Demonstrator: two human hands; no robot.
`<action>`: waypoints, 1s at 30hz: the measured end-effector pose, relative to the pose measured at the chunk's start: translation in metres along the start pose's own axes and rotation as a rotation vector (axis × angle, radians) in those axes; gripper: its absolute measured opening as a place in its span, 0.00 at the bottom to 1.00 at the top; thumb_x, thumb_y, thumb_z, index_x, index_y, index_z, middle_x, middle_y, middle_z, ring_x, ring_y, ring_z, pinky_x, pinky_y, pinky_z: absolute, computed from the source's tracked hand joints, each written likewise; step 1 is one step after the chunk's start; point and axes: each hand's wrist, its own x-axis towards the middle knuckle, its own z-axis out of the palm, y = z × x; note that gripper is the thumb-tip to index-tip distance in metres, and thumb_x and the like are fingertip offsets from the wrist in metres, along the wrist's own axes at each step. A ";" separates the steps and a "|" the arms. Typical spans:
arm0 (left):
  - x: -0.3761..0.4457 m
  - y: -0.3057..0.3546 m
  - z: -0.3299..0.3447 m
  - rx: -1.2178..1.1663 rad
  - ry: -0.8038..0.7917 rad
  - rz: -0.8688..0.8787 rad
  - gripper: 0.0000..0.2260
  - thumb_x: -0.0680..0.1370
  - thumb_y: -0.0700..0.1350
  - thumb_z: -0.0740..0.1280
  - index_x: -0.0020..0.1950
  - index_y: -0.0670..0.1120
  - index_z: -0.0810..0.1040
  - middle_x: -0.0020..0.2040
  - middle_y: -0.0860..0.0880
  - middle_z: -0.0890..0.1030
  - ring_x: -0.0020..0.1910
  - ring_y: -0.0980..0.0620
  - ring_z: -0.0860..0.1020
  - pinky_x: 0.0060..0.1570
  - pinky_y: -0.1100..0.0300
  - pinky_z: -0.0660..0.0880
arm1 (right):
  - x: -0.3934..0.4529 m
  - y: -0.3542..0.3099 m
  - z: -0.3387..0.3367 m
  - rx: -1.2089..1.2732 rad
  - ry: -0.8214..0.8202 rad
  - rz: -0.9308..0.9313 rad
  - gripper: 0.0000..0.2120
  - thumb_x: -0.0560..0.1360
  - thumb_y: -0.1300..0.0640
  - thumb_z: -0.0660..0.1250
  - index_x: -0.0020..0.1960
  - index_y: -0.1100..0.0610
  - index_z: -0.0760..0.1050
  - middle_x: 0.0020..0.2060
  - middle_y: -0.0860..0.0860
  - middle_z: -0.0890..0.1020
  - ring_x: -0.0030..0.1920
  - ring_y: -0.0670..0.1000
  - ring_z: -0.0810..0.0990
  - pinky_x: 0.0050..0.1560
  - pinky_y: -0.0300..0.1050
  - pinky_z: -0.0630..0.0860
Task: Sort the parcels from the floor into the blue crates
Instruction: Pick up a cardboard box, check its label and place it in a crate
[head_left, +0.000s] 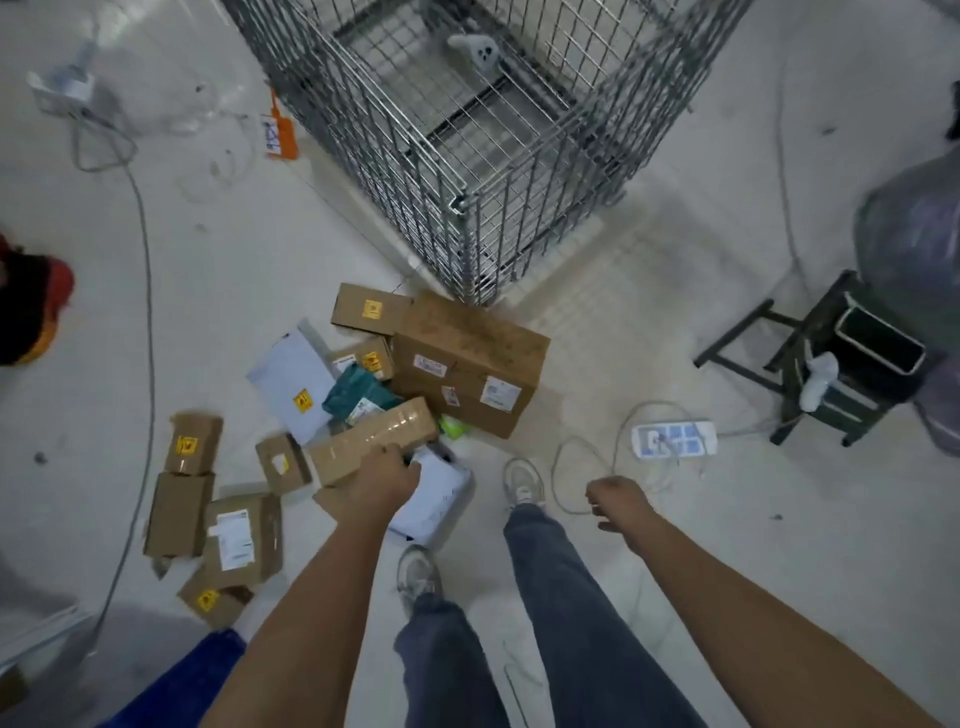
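Pretty early days on this one, I'd say — most of the parcels are on the floor (649, 332) in a loose heap by the corner of the wire cage (467, 130). The left hand (387, 475) is down in the pile with its fingers curled over the near end of a long taped cardboard box (371, 439), gripping it. The right hand (615, 501) hangs off to the side, fingers loosely curled, holding nothing as far as I can see. Left to do: the big brown carton (467, 358) against the cage, a teal bag (361, 392), a white mailer (293, 376), another white mailer (434, 496) under the left hand, and a scatter of small cardboard boxes (208, 514) off to the left. Only a corner of one blue crate (192, 680) shows at the bottom edge — can't tell what's in it, so no idea how much is already sorted. There's a power strip (674, 439) and loose cable near the person's feet, which looks like a trip risk.
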 end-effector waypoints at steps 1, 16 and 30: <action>0.006 0.010 0.003 -0.027 -0.006 -0.015 0.19 0.79 0.47 0.59 0.67 0.40 0.69 0.67 0.39 0.71 0.65 0.42 0.71 0.61 0.52 0.68 | 0.008 -0.006 -0.001 -0.037 -0.008 -0.034 0.08 0.74 0.63 0.62 0.51 0.65 0.74 0.44 0.58 0.76 0.44 0.56 0.74 0.46 0.48 0.74; 0.189 0.043 0.043 -0.663 0.015 -0.128 0.25 0.76 0.42 0.65 0.72 0.47 0.63 0.65 0.44 0.74 0.62 0.42 0.72 0.64 0.47 0.68 | 0.194 -0.068 0.051 0.000 -0.097 -0.150 0.38 0.72 0.59 0.71 0.75 0.61 0.54 0.70 0.59 0.65 0.68 0.56 0.68 0.65 0.44 0.66; 0.352 0.014 0.072 -0.734 0.207 0.032 0.36 0.69 0.42 0.74 0.72 0.48 0.59 0.67 0.43 0.70 0.65 0.43 0.71 0.63 0.45 0.71 | 0.323 -0.084 0.077 0.082 -0.168 -0.162 0.41 0.70 0.57 0.74 0.76 0.54 0.54 0.71 0.54 0.66 0.67 0.55 0.70 0.63 0.53 0.71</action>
